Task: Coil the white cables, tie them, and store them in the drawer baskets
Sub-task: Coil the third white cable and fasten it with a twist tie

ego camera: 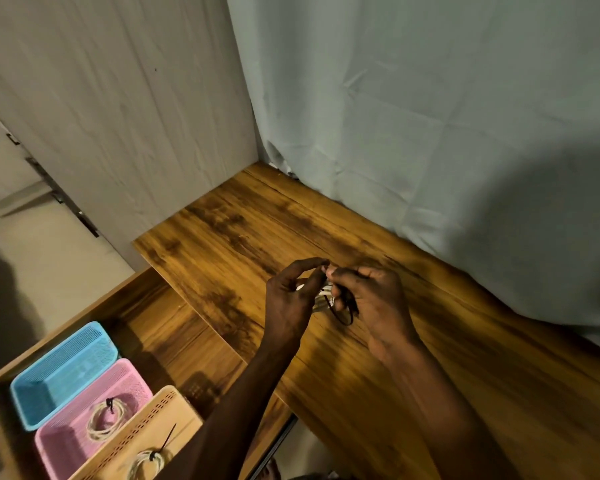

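Sitting at the far left in the open wooden drawer (142,306) are three plastic mesh baskets: a blue basket (32,393) that looks empty, a pink basket (63,455) holding a coiled white cable (104,419) bound with a black tie, and a beige basket (146,427) holding another tied white coil (146,462). By that count, two cables are stored and a third is in hand.

Moving right, over the brown wood-grain bench (430,358), the left hand (291,299) is curled round a small bundle of white cable loops (323,294), its thumb and forefinger meeting at the top. Just beside it, the right hand (371,299) pinches a thin black cable tie (342,315), which loops under the bundle; its grip is closed to a fine fingertip pinch. The hands touch at the fingertips, above the bench rather than resting on it.

The step in hand appears to be the tying. To do it well, the left grip should keep the loops stacked flat and tight so none slips free, while the right feeds the tail through the head and draws it snug, not so hard as to kink the cable. Whether the tail is already threaded cannot be told. The blue basket seems the natural place for it afterwards.
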